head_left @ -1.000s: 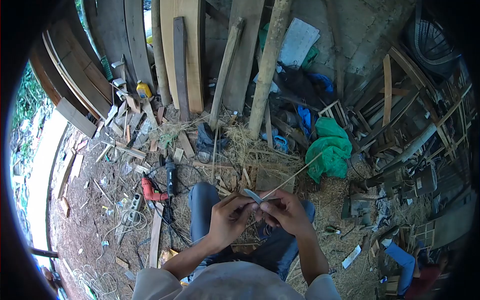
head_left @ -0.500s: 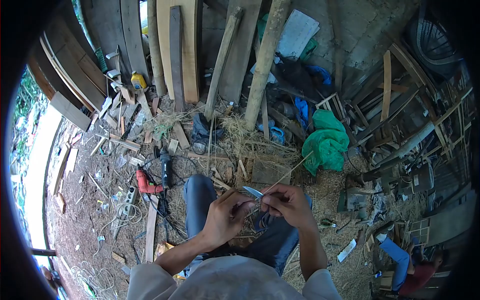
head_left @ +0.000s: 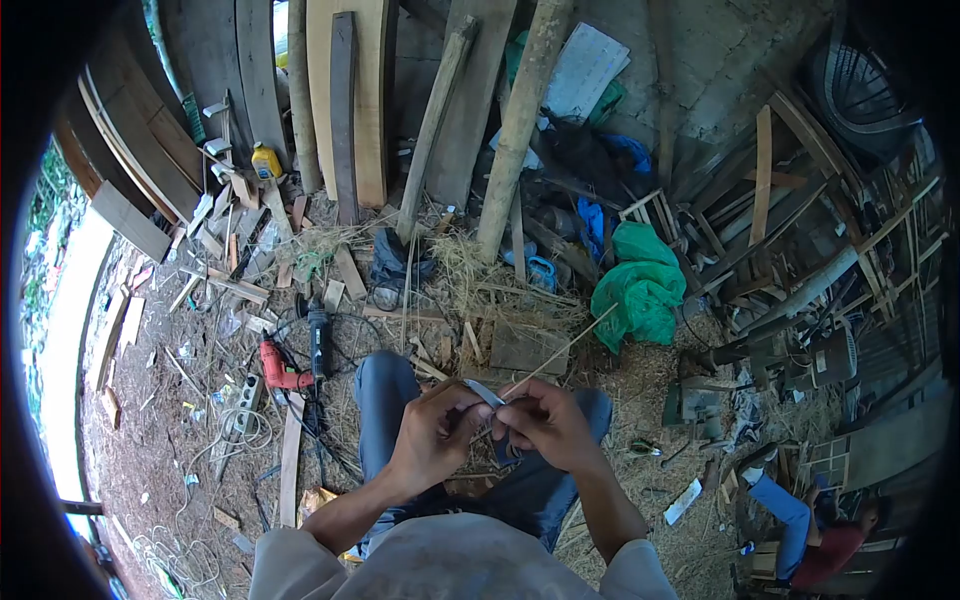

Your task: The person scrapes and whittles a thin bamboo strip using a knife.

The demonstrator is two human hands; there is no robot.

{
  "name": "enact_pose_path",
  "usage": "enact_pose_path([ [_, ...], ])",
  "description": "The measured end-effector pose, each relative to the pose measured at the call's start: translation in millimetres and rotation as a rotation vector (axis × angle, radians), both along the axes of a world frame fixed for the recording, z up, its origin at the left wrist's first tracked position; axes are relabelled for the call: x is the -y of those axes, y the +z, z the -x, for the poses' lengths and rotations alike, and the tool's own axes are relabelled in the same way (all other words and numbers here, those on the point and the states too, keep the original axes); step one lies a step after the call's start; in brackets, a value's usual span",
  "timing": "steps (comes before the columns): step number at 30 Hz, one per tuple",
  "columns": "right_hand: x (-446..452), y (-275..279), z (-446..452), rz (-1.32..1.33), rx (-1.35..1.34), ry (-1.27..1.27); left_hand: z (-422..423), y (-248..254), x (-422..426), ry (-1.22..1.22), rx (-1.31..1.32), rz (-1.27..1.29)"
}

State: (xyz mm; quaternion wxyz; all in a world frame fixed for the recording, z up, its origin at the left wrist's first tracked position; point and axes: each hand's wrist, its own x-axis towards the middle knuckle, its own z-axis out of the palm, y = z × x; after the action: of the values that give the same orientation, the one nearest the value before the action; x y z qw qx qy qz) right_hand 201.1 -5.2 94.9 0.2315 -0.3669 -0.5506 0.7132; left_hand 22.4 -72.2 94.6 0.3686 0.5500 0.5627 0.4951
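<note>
Both my hands meet in front of my lap, fingertips close together. My left hand is closed, its thumb and fingers pinching the near end of a thin stick. From there the stick slants up and right past my right hand. My right hand is closed on a small knife; its handle is hidden in the fingers. The knife's blade points up and left, lying close against my left fingers, by the stick's near end. The stick's far end reaches the green plastic bag.
A red power drill and a dark grinder lie left of my knees, near a power strip with cords. Boards and poles lean ahead. Shavings cover the floor. Another person is at lower right.
The knife blade has shifted left and now lies nearer my left fingers. Both hands and the stick appear slightly further left; the whole view has shifted a little too.
</note>
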Motion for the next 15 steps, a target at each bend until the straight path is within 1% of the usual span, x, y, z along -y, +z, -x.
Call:
enact_pose_path([
  [3,-2,1,-5,-0.003,0.004,-0.026,2,-7,1,-0.037,0.03,-0.003],
  [5,-9,4,-13,0.064,-0.067,-0.134,5,-1,3,-0.037,0.032,0.017],
  [9,-17,7,-21,0.031,-0.049,-0.128,4,-3,5,-0.049,0.016,0.027],
  [11,-22,8,-24,-0.034,-0.049,-0.278,6,-2,6,-0.049,0.021,0.056],
  [12,-24,8,-27,-0.034,-0.048,-0.277,7,-1,6,-0.051,0.02,0.084],
  [15,-32,7,-32,-0.022,-0.054,-0.259,8,-7,5,-0.071,0.009,0.06],
])
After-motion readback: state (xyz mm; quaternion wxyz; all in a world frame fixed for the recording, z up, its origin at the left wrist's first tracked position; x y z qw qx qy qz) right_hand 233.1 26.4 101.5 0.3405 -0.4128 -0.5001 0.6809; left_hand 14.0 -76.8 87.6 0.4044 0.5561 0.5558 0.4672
